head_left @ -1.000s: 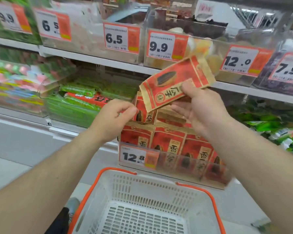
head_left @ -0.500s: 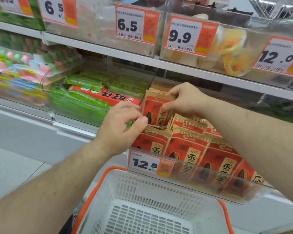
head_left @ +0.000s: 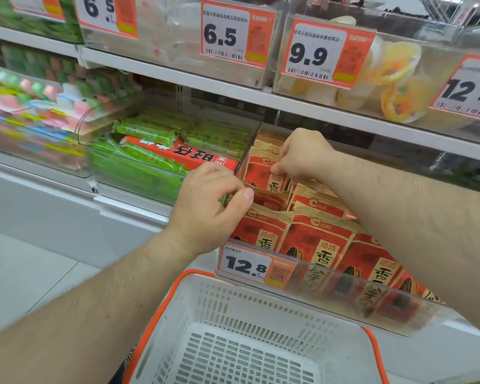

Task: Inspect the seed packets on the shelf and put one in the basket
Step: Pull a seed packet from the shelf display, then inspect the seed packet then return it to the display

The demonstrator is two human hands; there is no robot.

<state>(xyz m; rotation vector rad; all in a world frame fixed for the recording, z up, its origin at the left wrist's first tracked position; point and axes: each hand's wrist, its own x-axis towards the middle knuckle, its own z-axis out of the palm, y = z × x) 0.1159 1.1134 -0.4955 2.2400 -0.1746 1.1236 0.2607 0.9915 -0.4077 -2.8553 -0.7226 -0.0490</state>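
Observation:
Red and tan seed packets [head_left: 316, 236] stand in rows in a clear shelf bin with a 12.8 price tag [head_left: 247, 266]. My right hand [head_left: 302, 155] reaches into the back of the bin and pinches the top edge of a rear seed packet [head_left: 266, 176]. My left hand [head_left: 208, 206] is at the bin's left corner, with thumb and fingers pinching the top of a packet in the second row [head_left: 266, 199]. The white basket [head_left: 233, 306] with an orange rim sits below the bin, with nothing in the part that shows.
Green snack packs [head_left: 139, 167] and a red box [head_left: 178, 153] fill the bin to the left. Above, a shelf holds clear bins with price tags 6.5 [head_left: 222, 37] and 9.9 [head_left: 311, 54] and fruit cups [head_left: 399, 76]. Grey floor lies at lower left.
One second ago my right hand held a packet up in the air; it has gone back into the rear of the bin. My left hand shifted slightly right along the packets.

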